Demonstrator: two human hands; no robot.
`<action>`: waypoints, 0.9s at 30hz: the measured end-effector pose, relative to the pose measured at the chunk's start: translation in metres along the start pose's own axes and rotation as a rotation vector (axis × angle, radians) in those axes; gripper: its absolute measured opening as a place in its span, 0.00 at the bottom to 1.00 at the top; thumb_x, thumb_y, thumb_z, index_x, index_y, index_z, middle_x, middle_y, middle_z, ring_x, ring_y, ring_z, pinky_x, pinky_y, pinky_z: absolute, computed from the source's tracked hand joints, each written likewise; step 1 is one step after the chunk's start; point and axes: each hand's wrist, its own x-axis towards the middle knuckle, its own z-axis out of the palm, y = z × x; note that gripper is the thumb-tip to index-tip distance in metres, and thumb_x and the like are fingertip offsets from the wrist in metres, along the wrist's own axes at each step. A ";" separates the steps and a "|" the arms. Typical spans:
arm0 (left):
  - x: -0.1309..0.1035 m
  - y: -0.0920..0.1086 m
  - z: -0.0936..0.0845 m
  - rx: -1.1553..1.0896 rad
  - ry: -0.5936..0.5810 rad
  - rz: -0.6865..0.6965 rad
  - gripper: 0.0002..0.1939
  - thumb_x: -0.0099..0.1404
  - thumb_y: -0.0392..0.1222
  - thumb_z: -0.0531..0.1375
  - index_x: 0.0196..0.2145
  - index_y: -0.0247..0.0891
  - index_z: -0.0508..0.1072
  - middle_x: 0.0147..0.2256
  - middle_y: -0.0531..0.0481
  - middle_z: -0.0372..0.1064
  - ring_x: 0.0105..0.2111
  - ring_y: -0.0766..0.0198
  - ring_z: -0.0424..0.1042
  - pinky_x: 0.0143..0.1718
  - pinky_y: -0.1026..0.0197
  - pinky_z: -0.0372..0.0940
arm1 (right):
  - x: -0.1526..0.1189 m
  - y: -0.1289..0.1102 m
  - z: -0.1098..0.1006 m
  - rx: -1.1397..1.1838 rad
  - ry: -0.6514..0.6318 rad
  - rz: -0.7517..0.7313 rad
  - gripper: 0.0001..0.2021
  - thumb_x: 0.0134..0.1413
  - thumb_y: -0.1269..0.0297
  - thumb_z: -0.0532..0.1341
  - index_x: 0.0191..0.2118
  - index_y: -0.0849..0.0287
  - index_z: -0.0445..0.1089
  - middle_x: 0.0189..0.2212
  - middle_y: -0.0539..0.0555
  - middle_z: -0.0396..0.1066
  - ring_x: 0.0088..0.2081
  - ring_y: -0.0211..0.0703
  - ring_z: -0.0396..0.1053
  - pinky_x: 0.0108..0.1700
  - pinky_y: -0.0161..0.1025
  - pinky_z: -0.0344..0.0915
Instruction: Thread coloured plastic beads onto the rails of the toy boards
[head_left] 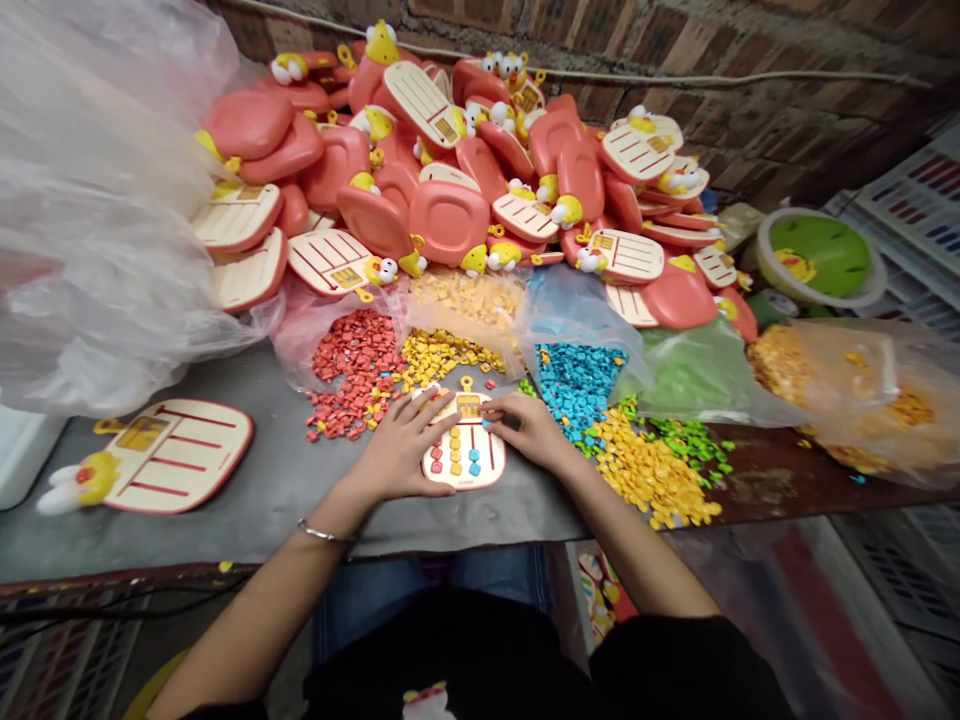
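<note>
On the grey tabletop before me lies a cream toy board (465, 472) with a red rim, slots and a yellow ring at its top. Red, yellow and blue beads sit along its slots; the rightmost slot shows bare. My left hand (401, 445) lies over the board's left side, fingers stretched out and apart, covering part of it. Over the board's upper right, my right hand (529, 430) is closed in a pinch, with a small blue bead (486, 424) at its fingertips.
Heaps of red beads (358, 365), yellow beads (649, 465), blue beads (574, 385) and green beads (690, 445) surround the board. A second board (187, 455) lies at left. Behind rises a pile of boards (450, 220). Plastic bags (97, 200) and a green-filled tub (821, 255) flank the table.
</note>
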 end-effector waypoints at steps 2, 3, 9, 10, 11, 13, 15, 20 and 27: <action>0.000 0.000 -0.001 0.005 0.001 0.002 0.50 0.52 0.72 0.61 0.65 0.42 0.60 0.68 0.43 0.47 0.67 0.42 0.45 0.65 0.43 0.40 | 0.000 -0.001 0.003 0.000 0.008 -0.009 0.09 0.58 0.65 0.63 0.45 0.56 0.74 0.35 0.55 0.77 0.36 0.47 0.73 0.42 0.45 0.68; 0.000 0.000 -0.001 0.011 0.000 0.003 0.50 0.52 0.72 0.61 0.65 0.42 0.59 0.68 0.43 0.46 0.67 0.43 0.45 0.65 0.43 0.40 | 0.000 -0.002 0.007 0.000 0.034 -0.013 0.08 0.58 0.64 0.62 0.43 0.56 0.74 0.35 0.55 0.77 0.36 0.46 0.73 0.41 0.44 0.68; -0.001 0.001 0.001 0.019 0.021 -0.002 0.49 0.52 0.71 0.61 0.65 0.42 0.60 0.68 0.43 0.47 0.67 0.42 0.45 0.65 0.43 0.40 | -0.002 -0.010 0.032 0.030 0.114 -0.069 0.06 0.61 0.62 0.61 0.39 0.55 0.74 0.35 0.54 0.77 0.40 0.47 0.72 0.44 0.45 0.67; -0.001 0.001 0.001 0.018 0.025 0.000 0.49 0.52 0.71 0.61 0.64 0.41 0.61 0.68 0.43 0.47 0.67 0.42 0.45 0.65 0.43 0.40 | -0.004 -0.012 0.030 0.042 0.075 -0.095 0.06 0.60 0.61 0.61 0.39 0.55 0.74 0.35 0.54 0.78 0.40 0.47 0.72 0.45 0.46 0.67; -0.001 0.001 0.001 0.020 0.026 0.003 0.49 0.52 0.71 0.61 0.64 0.41 0.61 0.68 0.42 0.47 0.67 0.42 0.45 0.65 0.43 0.40 | -0.006 -0.015 0.026 0.062 0.020 -0.120 0.06 0.59 0.61 0.62 0.39 0.55 0.74 0.35 0.53 0.78 0.40 0.47 0.73 0.46 0.46 0.67; -0.001 0.000 0.002 0.027 0.025 0.004 0.49 0.52 0.71 0.61 0.65 0.42 0.60 0.68 0.43 0.46 0.67 0.42 0.45 0.65 0.42 0.40 | -0.012 -0.016 0.010 0.112 -0.066 -0.132 0.07 0.58 0.59 0.64 0.40 0.55 0.74 0.36 0.53 0.78 0.39 0.45 0.73 0.45 0.44 0.67; -0.001 -0.001 0.002 0.035 0.025 -0.002 0.50 0.52 0.72 0.61 0.65 0.42 0.59 0.68 0.43 0.45 0.67 0.42 0.44 0.65 0.42 0.41 | -0.018 -0.012 -0.011 0.092 0.009 -0.060 0.08 0.60 0.59 0.62 0.41 0.56 0.74 0.36 0.54 0.77 0.38 0.44 0.73 0.42 0.42 0.68; 0.000 0.000 0.001 0.049 0.017 -0.007 0.49 0.54 0.72 0.59 0.66 0.42 0.59 0.69 0.43 0.44 0.68 0.42 0.43 0.65 0.41 0.40 | -0.026 0.026 -0.058 -0.455 0.328 0.235 0.07 0.59 0.68 0.58 0.38 0.59 0.74 0.36 0.59 0.74 0.41 0.52 0.70 0.46 0.47 0.65; 0.000 0.000 0.001 0.058 0.008 -0.015 0.50 0.53 0.72 0.60 0.66 0.42 0.58 0.69 0.43 0.43 0.68 0.43 0.42 0.65 0.43 0.40 | -0.023 0.037 -0.057 -0.486 0.317 0.286 0.05 0.56 0.70 0.56 0.34 0.58 0.69 0.35 0.58 0.70 0.39 0.51 0.67 0.42 0.45 0.65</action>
